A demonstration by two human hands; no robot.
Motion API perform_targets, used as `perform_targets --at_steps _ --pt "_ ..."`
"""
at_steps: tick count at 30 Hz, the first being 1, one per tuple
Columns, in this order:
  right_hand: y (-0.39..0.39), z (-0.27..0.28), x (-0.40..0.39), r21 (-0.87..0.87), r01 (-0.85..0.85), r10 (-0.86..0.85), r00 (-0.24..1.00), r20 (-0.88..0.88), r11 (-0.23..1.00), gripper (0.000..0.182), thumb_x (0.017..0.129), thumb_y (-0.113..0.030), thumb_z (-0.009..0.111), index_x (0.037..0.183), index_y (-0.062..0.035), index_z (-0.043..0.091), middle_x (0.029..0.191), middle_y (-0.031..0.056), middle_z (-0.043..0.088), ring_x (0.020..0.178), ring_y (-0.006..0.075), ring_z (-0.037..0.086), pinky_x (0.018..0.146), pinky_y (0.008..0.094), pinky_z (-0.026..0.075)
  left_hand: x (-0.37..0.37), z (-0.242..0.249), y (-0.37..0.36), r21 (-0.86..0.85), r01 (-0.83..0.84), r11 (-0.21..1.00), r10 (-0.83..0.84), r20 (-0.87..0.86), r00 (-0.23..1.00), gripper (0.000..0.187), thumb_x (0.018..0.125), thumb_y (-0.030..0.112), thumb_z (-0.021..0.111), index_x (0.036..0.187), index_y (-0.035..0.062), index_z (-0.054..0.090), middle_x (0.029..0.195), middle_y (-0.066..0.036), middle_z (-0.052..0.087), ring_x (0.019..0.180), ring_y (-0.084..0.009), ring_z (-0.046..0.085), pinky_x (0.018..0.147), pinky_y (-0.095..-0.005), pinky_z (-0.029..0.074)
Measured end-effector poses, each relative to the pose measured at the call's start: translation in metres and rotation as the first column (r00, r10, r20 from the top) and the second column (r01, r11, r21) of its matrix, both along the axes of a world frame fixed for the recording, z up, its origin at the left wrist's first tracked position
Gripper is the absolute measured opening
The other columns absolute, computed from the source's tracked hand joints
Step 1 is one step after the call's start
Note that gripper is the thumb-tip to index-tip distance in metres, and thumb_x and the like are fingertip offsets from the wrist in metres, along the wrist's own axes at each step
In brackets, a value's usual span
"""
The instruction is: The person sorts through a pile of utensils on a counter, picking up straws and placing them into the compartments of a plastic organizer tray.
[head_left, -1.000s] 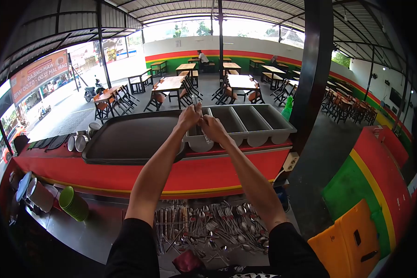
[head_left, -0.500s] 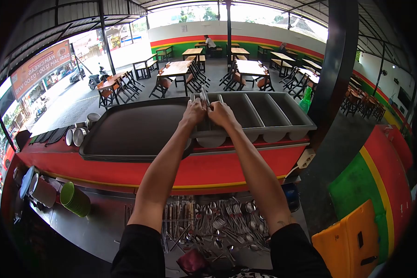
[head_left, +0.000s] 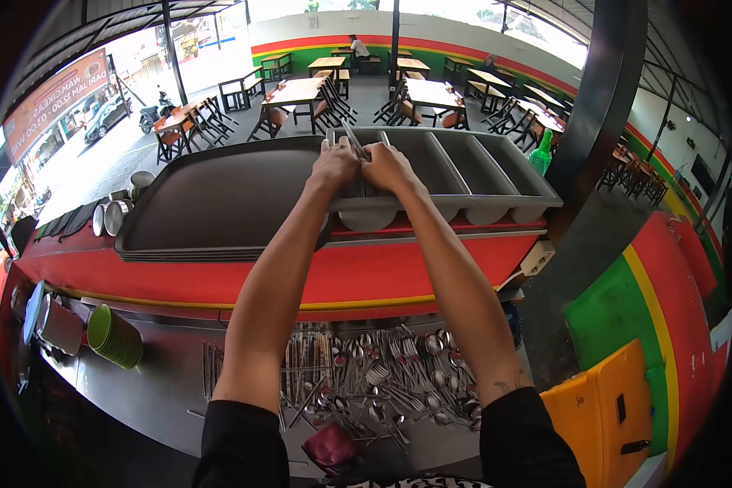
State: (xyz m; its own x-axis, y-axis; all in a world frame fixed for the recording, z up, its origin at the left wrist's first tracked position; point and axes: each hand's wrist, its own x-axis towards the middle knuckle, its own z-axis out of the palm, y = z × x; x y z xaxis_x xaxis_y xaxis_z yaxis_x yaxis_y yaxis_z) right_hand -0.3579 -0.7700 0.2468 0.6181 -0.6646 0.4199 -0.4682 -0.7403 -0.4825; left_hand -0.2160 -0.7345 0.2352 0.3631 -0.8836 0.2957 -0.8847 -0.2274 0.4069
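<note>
Both my hands are closed together around a small bundle of thin metal cutlery [head_left: 350,135]; its exact kind is hard to make out. My left hand [head_left: 335,165] grips it from the left, and my right hand [head_left: 388,168] from the right, over the leftmost compartment of a grey cutlery tray [head_left: 508,201]. That compartment is mostly hidden by my hands. Below my forearms, a spread of forks and spoons [head_left: 419,378] lies on the steel counter, with a row of long thin utensils [head_left: 307,351] to the left. A dark red cloth [head_left: 330,446] sits nearest me.
A stack of dark serving trays [head_left: 220,195] is left of the cutlery tray on the red ledge [head_left: 179,281]. Metal cups [head_left: 116,216] stand further left. Green baskets [head_left: 112,335] are at lower left, an orange container [head_left: 602,415] at lower right. A black pillar [head_left: 598,106] rises at right.
My view has tilted slightly, so the counter sits higher in it. Both hands remain together over the tray's left compartment, and the cutlery they hold now leans more to the left.
</note>
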Motion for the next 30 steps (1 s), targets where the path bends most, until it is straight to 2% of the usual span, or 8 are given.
perform_targets --at_steps 1,4,10,11,16,20,21,30 --pt "0.0 -0.001 0.0 0.003 -0.005 0.005 1.0 -0.001 1.0 0.031 0.077 -0.019 0.055 0.099 -0.0015 0.068 0.101 0.026 0.066 0.101 0.0407 0.062 0.091 0.0465 0.048 -0.001 0.0 0.001 0.009 -0.002 1.0 0.002 0.024 1.0 0.047 0.097 0.033 0.033 0.125 -0.0031 0.044 0.127 -0.031 0.051 0.124 -0.0449 0.042 0.106 -0.0472 0.033" --pt "-0.002 -0.002 0.001 -0.002 0.01 -0.01 1.0 -0.021 1.0 0.031 0.076 -0.019 0.055 0.099 -0.0016 0.068 0.101 0.0258 0.066 0.1 0.0406 0.062 0.092 0.0462 0.047 -0.003 0.004 0.007 0.057 0.028 0.998 -0.031 0.056 0.998 0.046 0.097 0.031 0.031 0.127 -0.0031 0.043 0.13 -0.03 0.05 0.125 -0.0451 0.041 0.108 -0.0464 0.032" --pt "0.001 -0.001 0.0 0.013 0.008 -0.008 0.999 -0.039 1.0 0.033 0.074 -0.017 0.055 0.1 -0.0017 0.068 0.103 0.0262 0.065 0.103 0.0402 0.062 0.093 0.0454 0.047 -0.001 -0.001 0.001 0.043 0.028 0.999 -0.032 0.082 0.996 0.045 0.097 0.029 0.031 0.127 -0.0026 0.042 0.132 -0.028 0.05 0.131 -0.0435 0.037 0.114 -0.0439 0.024" --pt "0.002 0.0 0.001 0.011 0.015 -0.014 0.999 -0.037 1.0 0.032 0.076 -0.018 0.055 0.101 -0.0017 0.068 0.104 0.0262 0.065 0.103 0.0401 0.061 0.093 0.0455 0.047 0.001 0.001 0.0 0.056 0.051 0.997 -0.053 0.041 0.998 0.05 0.091 0.028 0.046 0.129 -0.0047 0.043 0.132 -0.026 0.053 0.135 -0.0421 0.035 0.116 -0.0416 0.023" --pt "0.0 -0.003 0.006 -0.023 0.083 -0.084 0.995 -0.052 0.996 0.033 0.086 -0.026 0.053 0.102 -0.0014 0.068 0.107 0.0267 0.064 0.105 0.0396 0.061 0.094 0.0461 0.046 -0.009 0.012 0.009 0.056 -0.001 0.998 -0.001 0.019 1.0 0.05 0.093 0.03 0.046 0.131 -0.0021 0.042 0.133 -0.024 0.053 0.136 -0.0398 0.035 0.115 -0.0422 0.026" --pt "-0.004 -0.005 0.007 -0.036 0.064 -0.068 0.991 -0.114 0.997 0.037 0.091 -0.032 0.05 0.105 -0.0033 0.068 0.108 0.025 0.064 0.106 0.0393 0.06 0.095 0.0464 0.045 -0.014 0.011 0.013 0.103 -0.036 0.994 0.035 0.013 0.999 0.051 0.093 0.03 0.049 0.133 -0.0012 0.041 0.135 -0.021 0.052 0.138 -0.0377 0.032 0.113 -0.0414 0.03" --pt "-0.005 -0.006 0.007 -0.054 0.054 -0.059 0.993 -0.104 0.997 0.037 0.092 -0.033 0.05 0.105 -0.004 0.068 0.108 0.0245 0.065 0.106 0.0392 0.06 0.095 0.0463 0.045 -0.013 0.014 0.015 0.182 -0.015 0.983 0.013 0.008 1.0 0.058 0.097 0.035 0.041 0.143 0.0026 0.03 0.147 -0.02 0.038 0.142 -0.04 0.022 0.116 -0.0441 0.025" --pt "0.001 -0.001 0.007 0.008 0.08 -0.077 0.979 -0.191 0.997 0.034 0.09 -0.03 0.051 0.109 -0.009 0.069 0.112 0.023 0.064 0.108 0.0369 0.061 0.096 0.0445 0.046 -0.013 0.016 0.013 0.232 -0.024 0.972 0.012 0.051 0.999 0.053 0.096 0.035 0.043 0.138 0.0043 0.038 0.146 -0.018 0.04 0.143 -0.0384 0.02 0.115 -0.0466 0.026"
